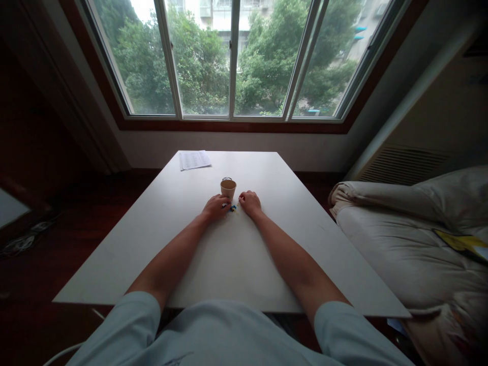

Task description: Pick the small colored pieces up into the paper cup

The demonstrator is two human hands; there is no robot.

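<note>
Handling: small pieces, seemingly, midway between the table's side edges
Left hand: fingers curled beside cup, grip unclear
Right hand: fingers curled, grip unclear
Next: likely needs fine pinching

Cup on table before window

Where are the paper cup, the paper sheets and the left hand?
Paper cup [229, 191]: head view, outer wall below the rim.
Paper sheets [195, 160]: head view, middle of the top sheet.
Left hand [216, 206]: head view, back of the hand.
</note>
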